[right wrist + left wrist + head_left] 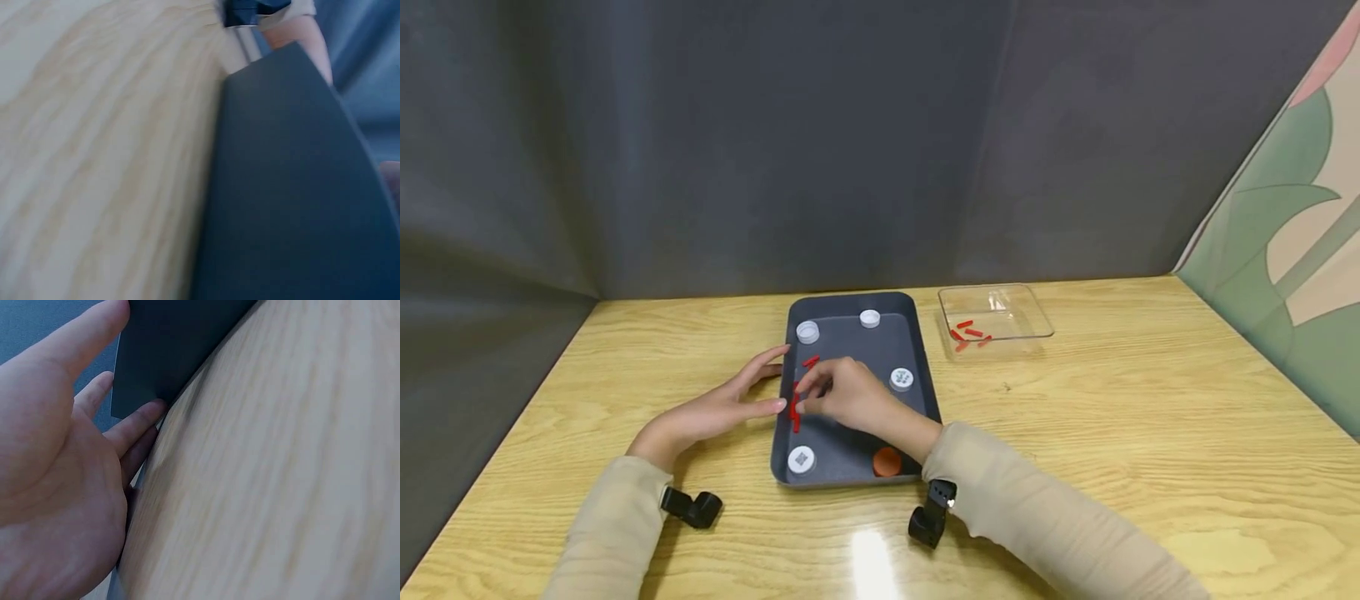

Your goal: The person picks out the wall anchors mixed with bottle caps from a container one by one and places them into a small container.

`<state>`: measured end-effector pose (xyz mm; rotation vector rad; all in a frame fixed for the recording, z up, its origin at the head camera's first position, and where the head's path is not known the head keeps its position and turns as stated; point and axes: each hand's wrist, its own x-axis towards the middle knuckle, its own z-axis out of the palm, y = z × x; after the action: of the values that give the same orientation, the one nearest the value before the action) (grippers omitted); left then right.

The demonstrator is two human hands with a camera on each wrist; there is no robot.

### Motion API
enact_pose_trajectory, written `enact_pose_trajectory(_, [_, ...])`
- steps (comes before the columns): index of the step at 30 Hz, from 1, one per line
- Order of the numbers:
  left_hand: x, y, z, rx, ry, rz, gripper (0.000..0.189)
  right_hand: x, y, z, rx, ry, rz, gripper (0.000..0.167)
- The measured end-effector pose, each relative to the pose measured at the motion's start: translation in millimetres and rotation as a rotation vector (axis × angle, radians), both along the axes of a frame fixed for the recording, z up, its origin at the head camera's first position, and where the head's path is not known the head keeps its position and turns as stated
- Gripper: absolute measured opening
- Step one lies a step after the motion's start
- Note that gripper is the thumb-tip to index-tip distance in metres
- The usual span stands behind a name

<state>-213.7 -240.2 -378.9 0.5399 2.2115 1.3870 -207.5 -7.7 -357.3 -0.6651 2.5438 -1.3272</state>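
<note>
In the head view, my left hand [722, 404] lies along the left side of a dark grey tray [857, 475]. Its thumb and fingers are extended against the tray's wall; the left wrist view shows fingertips [150, 411] touching its outer side. My right hand [853, 396] reaches over the tray with bent fingers. Its thumb and index finger are apart, right beside several small red sticks [796, 423] near the left wall. Whether a stick is between those fingertips cannot be told. The right wrist view shows mainly the tray's outer wall [281, 181], not the fingertips.
Also in the tray are white caps [807, 332], [869, 318], white discs with dark markings [902, 379], [801, 459] and an orange disc [887, 462]. A clear plastic box [1015, 321] with several red sticks [973, 332] stands to the right. Dark cloth [790, 150] hangs behind the table.
</note>
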Motion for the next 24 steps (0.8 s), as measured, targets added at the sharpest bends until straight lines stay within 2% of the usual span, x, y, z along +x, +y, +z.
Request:
enact_pose_trajectory(9, [0.7,-1.9,-2.9,0.017,-0.006,0.008,0.076,4.3,-5.1,-6.6,0.17,0.094,0.021,0.015])
enact_pose_trajectory(24, [2.4,-0.3,-0.7,0.015,0.012,-0.006,0.076,8.2,-7.0,-9.6,0.287,0.178,0.037,0.022])
